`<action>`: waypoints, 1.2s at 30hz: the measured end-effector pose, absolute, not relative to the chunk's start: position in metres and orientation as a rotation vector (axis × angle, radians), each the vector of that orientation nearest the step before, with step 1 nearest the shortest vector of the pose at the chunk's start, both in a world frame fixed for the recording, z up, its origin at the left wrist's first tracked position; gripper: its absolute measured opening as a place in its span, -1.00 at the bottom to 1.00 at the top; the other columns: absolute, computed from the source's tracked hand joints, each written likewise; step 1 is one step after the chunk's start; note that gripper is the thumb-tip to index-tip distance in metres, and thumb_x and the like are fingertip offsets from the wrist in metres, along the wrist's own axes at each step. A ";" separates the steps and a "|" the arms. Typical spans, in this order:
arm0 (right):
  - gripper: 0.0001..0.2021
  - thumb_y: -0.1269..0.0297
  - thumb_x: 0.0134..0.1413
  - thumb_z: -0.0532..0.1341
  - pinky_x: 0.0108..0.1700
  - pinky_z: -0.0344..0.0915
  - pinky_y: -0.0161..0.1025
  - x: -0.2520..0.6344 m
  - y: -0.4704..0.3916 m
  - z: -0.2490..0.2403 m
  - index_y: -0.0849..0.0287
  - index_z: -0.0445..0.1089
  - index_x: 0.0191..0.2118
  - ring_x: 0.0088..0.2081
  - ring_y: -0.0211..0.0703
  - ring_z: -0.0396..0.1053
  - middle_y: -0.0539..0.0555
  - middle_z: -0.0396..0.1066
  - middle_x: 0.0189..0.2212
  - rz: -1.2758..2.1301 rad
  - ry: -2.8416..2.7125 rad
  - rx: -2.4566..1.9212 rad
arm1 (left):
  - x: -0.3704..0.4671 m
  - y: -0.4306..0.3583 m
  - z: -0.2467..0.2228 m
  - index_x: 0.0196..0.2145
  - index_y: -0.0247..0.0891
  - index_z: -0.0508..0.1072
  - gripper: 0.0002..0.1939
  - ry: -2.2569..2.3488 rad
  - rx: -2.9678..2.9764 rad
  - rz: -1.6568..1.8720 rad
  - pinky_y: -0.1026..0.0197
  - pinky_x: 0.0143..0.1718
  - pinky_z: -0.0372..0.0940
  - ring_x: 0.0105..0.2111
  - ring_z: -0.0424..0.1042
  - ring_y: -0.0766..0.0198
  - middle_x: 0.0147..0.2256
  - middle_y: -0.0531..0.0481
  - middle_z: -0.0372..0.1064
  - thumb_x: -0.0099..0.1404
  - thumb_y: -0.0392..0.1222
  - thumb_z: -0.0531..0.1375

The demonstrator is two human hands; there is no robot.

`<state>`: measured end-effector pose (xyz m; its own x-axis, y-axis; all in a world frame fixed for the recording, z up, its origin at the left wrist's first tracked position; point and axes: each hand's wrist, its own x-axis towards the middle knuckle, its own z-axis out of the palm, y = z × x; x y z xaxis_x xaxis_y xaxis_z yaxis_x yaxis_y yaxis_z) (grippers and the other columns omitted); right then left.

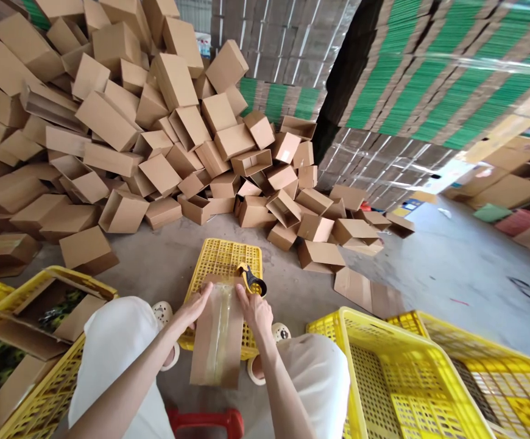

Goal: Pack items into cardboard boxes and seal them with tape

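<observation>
Between my knees, a cardboard box point(205, 341) lies over an upturned yellow crate point(228, 253), its near end sticking out past the crate. Clear tape point(220, 335) runs lengthwise down the middle of its top face. My left hand point(195, 306) grips the box's left side near the far end, thumb along the top edge. Opposite it, my right hand point(256, 314) holds the right side, its thumb at the top edge. Just beyond the right hand, a yellow and black tape dispenser point(251, 281) rests on the crate. The undersides of both hands are partly hidden.
A large heap of cardboard boxes point(169, 122) fills the far left and middle. Yellow crates point(374, 341) stand at my right; a yellow crate point(86, 280) at my left holds filled open boxes. Strapped cardboard stacks point(411, 67) rise behind. A red stool point(205, 419) shows below me.
</observation>
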<state>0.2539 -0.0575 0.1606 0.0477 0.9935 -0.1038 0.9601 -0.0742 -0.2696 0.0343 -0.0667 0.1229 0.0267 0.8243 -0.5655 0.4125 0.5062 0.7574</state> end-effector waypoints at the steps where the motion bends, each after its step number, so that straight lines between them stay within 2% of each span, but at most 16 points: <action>1: -0.37 -0.13 0.55 -0.07 -0.16 0.44 -0.18 0.253 -0.055 0.154 0.12 0.66 -0.22 -0.23 0.06 0.64 0.27 0.65 -0.33 0.444 -2.023 -2.215 | 0.040 -0.062 0.118 0.41 -0.24 0.33 -0.05 1.686 1.125 0.401 -0.02 -0.21 0.56 0.07 0.61 -0.19 0.31 -0.32 0.42 0.48 0.50 -0.25; 3: -0.55 0.00 0.54 0.02 -0.05 0.42 -0.20 0.246 -0.050 0.139 0.11 0.61 0.05 -0.09 0.03 0.63 0.23 0.67 -0.14 0.475 -2.041 -2.205 | 0.053 -0.053 0.105 0.49 -0.36 0.19 -0.12 1.856 1.220 0.355 -0.09 0.00 0.52 0.17 0.55 -0.24 0.35 -0.42 0.33 0.54 0.38 -0.15; 4: -0.60 0.09 0.51 0.08 0.04 0.40 -0.20 0.242 -0.048 0.131 0.10 0.51 0.23 -0.01 0.01 0.61 0.21 0.65 -0.03 0.454 -2.090 -2.149 | 0.059 -0.051 0.097 0.53 -0.38 0.07 -0.14 1.901 1.290 0.344 -0.11 0.10 0.47 0.23 0.50 -0.25 0.39 -0.45 0.25 0.55 0.30 -0.08; 6: -0.48 0.20 0.45 0.14 0.21 0.33 -0.16 0.234 -0.041 0.116 0.08 0.27 0.44 0.18 0.01 0.51 0.24 0.51 0.24 0.409 -2.178 -2.054 | 0.068 -0.049 0.083 0.58 -0.28 -0.12 -0.17 1.927 1.461 0.321 -0.13 0.17 0.42 0.27 0.46 -0.25 0.48 -0.45 0.04 0.56 0.17 0.02; 8: -0.43 0.19 0.44 0.16 0.31 0.26 -0.10 0.229 -0.031 0.106 0.05 0.21 0.49 0.34 0.06 0.35 0.25 0.26 0.44 0.393 -2.258 -1.993 | 0.074 -0.047 0.073 0.58 -0.08 -0.13 -0.26 1.930 1.646 0.264 -0.13 0.08 0.48 0.18 0.54 -0.23 0.54 -0.40 -0.16 0.60 0.10 -0.01; 10: -0.48 0.16 0.47 0.12 0.34 0.24 -0.03 0.229 -0.019 0.101 0.00 0.26 0.46 0.44 0.13 0.18 0.18 0.07 0.54 0.384 -2.363 -1.917 | 0.075 -0.044 0.067 0.57 0.05 -0.04 -0.35 1.925 1.762 0.226 -0.13 0.02 0.52 0.17 0.55 -0.24 0.57 -0.35 -0.33 0.62 0.08 -0.06; 11: -0.49 0.18 0.49 0.08 0.35 0.23 0.02 0.229 -0.012 0.099 -0.01 0.26 0.46 0.48 0.14 0.10 0.14 0.04 0.55 0.383 -2.421 -1.875 | 0.076 -0.041 0.066 0.56 0.07 -0.01 -0.37 1.924 1.812 0.222 -0.15 0.06 0.51 0.24 0.48 -0.27 0.58 -0.32 -0.37 0.62 0.06 -0.06; 13: -0.47 0.26 0.50 0.01 0.41 0.15 0.14 0.230 0.000 0.098 -0.01 0.21 0.49 0.54 0.12 -0.06 0.09 0.05 0.55 0.405 -2.510 -1.814 | 0.075 -0.033 0.064 0.55 0.01 0.04 -0.38 1.914 1.942 0.222 -0.24 0.22 0.40 0.45 0.16 -0.31 0.59 -0.23 -0.38 0.62 -0.01 -0.04; 15: -0.43 0.34 0.49 -0.03 0.46 0.04 0.21 0.229 0.006 0.097 0.06 0.13 0.53 0.57 0.08 -0.15 0.11 0.05 0.54 0.434 -2.553 -1.788 | 0.075 -0.022 0.064 0.55 -0.07 0.07 -0.39 1.896 2.056 0.207 -0.36 0.35 0.22 0.55 -0.17 -0.26 0.59 -0.16 -0.30 0.61 -0.07 -0.04; 16: -0.41 0.37 0.48 -0.04 0.48 0.00 0.23 0.228 0.007 0.096 0.12 0.10 0.54 0.57 0.07 -0.16 0.14 0.05 0.54 0.439 -2.567 -1.773 | 0.075 -0.017 0.064 0.55 -0.10 0.07 -0.39 1.880 2.091 0.197 -0.39 0.39 0.15 0.56 -0.25 -0.22 0.58 -0.14 -0.26 0.61 -0.10 -0.06; 19: -0.41 0.42 0.47 -0.07 0.52 -0.11 0.26 0.225 -0.005 0.094 0.26 0.11 0.53 0.57 0.09 -0.14 0.24 0.07 0.52 0.420 -2.617 -1.704 | 0.074 -0.008 0.061 0.55 -0.11 0.03 -0.38 1.838 2.123 0.187 -0.42 0.43 0.07 0.57 -0.26 -0.15 0.58 -0.10 -0.22 0.61 -0.15 -0.11; 22: -0.43 0.42 0.47 -0.07 0.53 -0.15 0.29 0.228 -0.037 0.093 0.29 0.14 0.51 0.56 0.11 -0.07 0.29 0.13 0.50 0.394 -2.641 -1.642 | 0.073 -0.008 0.059 0.56 -0.11 0.01 -0.38 1.829 2.127 0.191 -0.47 0.43 0.01 0.57 -0.28 -0.15 0.58 -0.07 -0.23 0.61 -0.11 -0.11; 26: -0.47 0.29 0.53 -0.02 0.53 -0.11 0.30 0.236 -0.112 0.090 0.31 0.21 0.48 0.52 0.15 0.04 0.32 0.19 0.46 0.427 -2.565 -1.636 | 0.073 -0.010 0.057 0.55 -0.09 0.05 -0.38 1.864 2.107 0.206 -0.45 0.46 -0.06 0.57 -0.28 -0.12 0.57 -0.05 -0.21 0.61 -0.10 -0.09; 31: -0.49 0.23 0.54 0.03 0.55 -0.11 0.24 0.245 -0.202 0.079 0.13 0.25 0.48 0.50 0.10 0.12 0.21 0.27 0.43 0.464 -2.409 -1.657 | 0.075 -0.011 0.060 0.55 -0.16 0.06 -0.38 1.815 2.168 0.264 -0.43 0.49 -0.14 0.57 -0.27 -0.10 0.56 -0.11 -0.16 0.60 -0.18 -0.09; 36: -0.51 0.24 0.53 0.04 0.54 -0.12 0.27 0.242 -0.202 0.082 0.06 0.29 0.45 0.51 0.12 0.09 0.16 0.28 0.42 0.481 -2.324 -1.749 | 0.076 -0.034 0.061 0.53 -0.19 0.11 -0.38 1.751 2.226 0.281 -0.30 0.50 -0.08 0.55 -0.11 -0.01 0.54 -0.15 -0.04 0.58 -0.24 -0.05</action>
